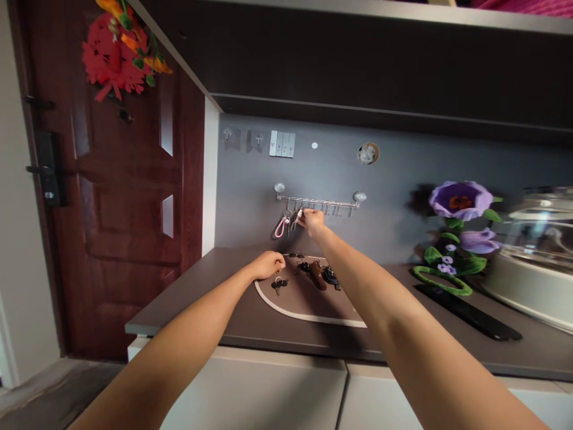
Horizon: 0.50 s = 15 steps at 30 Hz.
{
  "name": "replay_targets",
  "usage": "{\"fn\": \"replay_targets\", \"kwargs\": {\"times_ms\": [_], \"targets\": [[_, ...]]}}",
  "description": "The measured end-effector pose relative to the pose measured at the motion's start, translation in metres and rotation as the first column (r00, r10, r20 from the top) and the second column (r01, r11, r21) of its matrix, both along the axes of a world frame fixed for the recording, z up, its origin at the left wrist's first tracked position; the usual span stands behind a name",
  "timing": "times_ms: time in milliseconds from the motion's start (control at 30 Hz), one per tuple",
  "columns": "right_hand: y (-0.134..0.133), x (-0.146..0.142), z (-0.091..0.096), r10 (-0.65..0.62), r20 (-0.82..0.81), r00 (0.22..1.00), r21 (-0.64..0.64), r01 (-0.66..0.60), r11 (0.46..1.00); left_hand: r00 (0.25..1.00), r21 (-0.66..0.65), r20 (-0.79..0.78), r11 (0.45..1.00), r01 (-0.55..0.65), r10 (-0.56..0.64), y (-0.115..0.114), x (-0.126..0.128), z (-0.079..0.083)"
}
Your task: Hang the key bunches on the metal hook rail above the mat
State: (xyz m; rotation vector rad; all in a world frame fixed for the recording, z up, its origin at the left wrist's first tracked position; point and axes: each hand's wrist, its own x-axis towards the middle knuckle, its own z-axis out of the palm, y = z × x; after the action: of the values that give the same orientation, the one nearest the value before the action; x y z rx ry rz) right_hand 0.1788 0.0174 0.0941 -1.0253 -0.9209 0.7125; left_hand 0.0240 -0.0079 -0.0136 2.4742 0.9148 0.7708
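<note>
My right hand [314, 221] is raised to a metal hook rail [317, 201] on the grey wall. Its fingers are closed in a pinch on a bunch of keys [298, 214], partly hidden by the fingertips. Just left of it, keys with a pink strap [280, 227] hang from the rail. My left hand [268, 264] rests with curled fingers at the left edge of a brown mat with a pale rim [308, 317]; the inside of that fist is hidden. Near it on the mat lies a small key ring with dark-headed keys [278, 284].
More key sets with a brown holder [318, 275] and a black round item [330, 275] lie on the mat. To the right are a purple crocheted flower [461, 201], a long black object [470, 312] and a clear-domed white container [532, 286]. A dark shelf [358, 65] overhangs the counter.
</note>
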Motion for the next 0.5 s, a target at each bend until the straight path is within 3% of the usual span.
{"fn": "replay_targets", "kwargs": {"times_ms": [500], "targets": [[-0.001, 0.007, -0.011, 0.006, 0.028, 1.000, -0.059, -0.005, 0.998, 0.998, -0.084, 0.059, 0.996, 0.024, -0.019, 0.003, -0.001, -0.002]]}}
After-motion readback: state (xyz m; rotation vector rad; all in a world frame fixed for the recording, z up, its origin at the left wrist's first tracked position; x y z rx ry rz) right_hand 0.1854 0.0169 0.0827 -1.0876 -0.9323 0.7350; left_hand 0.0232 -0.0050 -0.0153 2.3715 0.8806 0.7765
